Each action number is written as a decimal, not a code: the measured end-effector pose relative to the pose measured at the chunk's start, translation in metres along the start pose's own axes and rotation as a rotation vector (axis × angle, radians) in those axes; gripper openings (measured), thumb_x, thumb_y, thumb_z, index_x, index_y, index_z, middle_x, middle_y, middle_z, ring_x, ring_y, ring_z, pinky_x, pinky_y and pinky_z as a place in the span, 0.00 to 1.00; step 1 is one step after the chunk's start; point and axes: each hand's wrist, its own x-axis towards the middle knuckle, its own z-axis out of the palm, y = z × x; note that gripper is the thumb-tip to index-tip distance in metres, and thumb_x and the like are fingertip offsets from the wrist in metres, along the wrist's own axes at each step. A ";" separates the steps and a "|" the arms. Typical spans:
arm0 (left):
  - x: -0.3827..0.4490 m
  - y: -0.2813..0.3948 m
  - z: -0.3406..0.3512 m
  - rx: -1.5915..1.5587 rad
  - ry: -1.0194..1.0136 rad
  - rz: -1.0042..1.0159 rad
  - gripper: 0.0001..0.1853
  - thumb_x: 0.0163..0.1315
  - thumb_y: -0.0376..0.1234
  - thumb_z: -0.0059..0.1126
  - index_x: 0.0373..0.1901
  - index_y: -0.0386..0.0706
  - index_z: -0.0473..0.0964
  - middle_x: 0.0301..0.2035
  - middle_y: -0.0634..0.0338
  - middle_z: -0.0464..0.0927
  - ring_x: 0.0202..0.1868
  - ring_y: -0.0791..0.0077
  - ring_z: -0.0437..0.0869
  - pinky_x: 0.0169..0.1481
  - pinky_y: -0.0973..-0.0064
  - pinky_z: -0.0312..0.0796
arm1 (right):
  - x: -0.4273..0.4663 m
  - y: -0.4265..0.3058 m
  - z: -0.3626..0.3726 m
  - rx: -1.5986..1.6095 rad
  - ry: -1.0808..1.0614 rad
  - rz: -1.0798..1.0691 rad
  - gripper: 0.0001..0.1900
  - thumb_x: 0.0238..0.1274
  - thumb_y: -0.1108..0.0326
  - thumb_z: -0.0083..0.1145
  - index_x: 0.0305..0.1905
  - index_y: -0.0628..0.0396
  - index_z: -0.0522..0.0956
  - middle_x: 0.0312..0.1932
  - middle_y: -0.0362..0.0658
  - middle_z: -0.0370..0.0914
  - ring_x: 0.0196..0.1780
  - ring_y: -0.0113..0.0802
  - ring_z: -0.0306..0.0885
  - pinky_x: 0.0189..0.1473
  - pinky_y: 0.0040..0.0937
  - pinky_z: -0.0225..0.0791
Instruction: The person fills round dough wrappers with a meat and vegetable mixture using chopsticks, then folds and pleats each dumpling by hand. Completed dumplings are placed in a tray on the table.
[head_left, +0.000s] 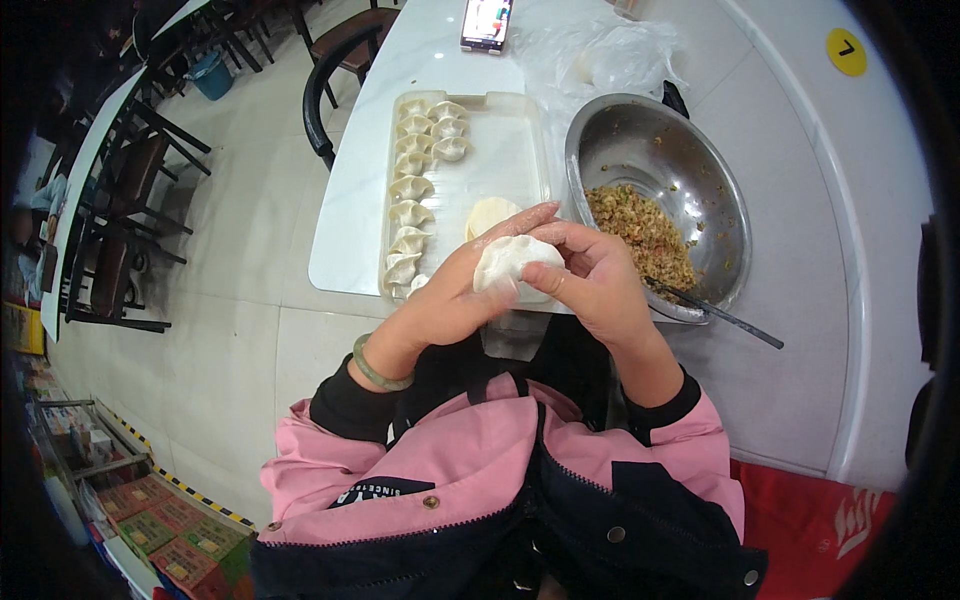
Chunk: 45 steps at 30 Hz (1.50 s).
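Note:
A folded white dumpling rests between my two hands, above the near edge of a plastic tray. My left hand supports it from the left and beneath, flour on the fingers. The thumb of my right hand presses on its right end, with the fingers behind it. Shaped dumplings line the tray's left side in one long column and a shorter second one. Beyond my fingers lie round dough wrappers, partly hidden by my left hand.
Right of the tray stands a steel bowl of minced filling, with dark chopsticks sticking out over its near rim. A phone and a crumpled plastic bag are at the back of the white table. A chair stands left.

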 end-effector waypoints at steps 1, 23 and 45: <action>0.000 -0.001 0.002 0.015 0.037 -0.014 0.36 0.66 0.50 0.38 0.66 0.31 0.58 0.63 0.48 0.64 0.62 0.63 0.68 0.67 0.68 0.57 | 0.000 0.000 0.000 -0.004 0.001 -0.008 0.13 0.55 0.71 0.64 0.45 0.64 0.79 0.38 0.38 0.79 0.39 0.20 0.72 0.43 0.19 0.65; -0.004 0.001 0.002 0.494 0.251 0.287 0.23 0.63 0.36 0.40 0.55 0.33 0.71 0.55 0.48 0.74 0.58 0.48 0.72 0.64 0.60 0.61 | 0.000 -0.011 0.003 -0.057 0.034 -0.024 0.04 0.54 0.75 0.63 0.35 0.63 0.81 0.35 0.38 0.79 0.37 0.20 0.75 0.39 0.19 0.68; -0.008 -0.002 -0.011 0.831 0.226 0.534 0.26 0.61 0.42 0.49 0.57 0.35 0.70 0.52 0.47 0.76 0.54 0.47 0.75 0.59 0.60 0.67 | -0.006 -0.019 0.014 -0.331 0.015 -0.292 0.08 0.48 0.76 0.65 0.36 0.60 0.81 0.31 0.39 0.75 0.32 0.24 0.71 0.35 0.21 0.65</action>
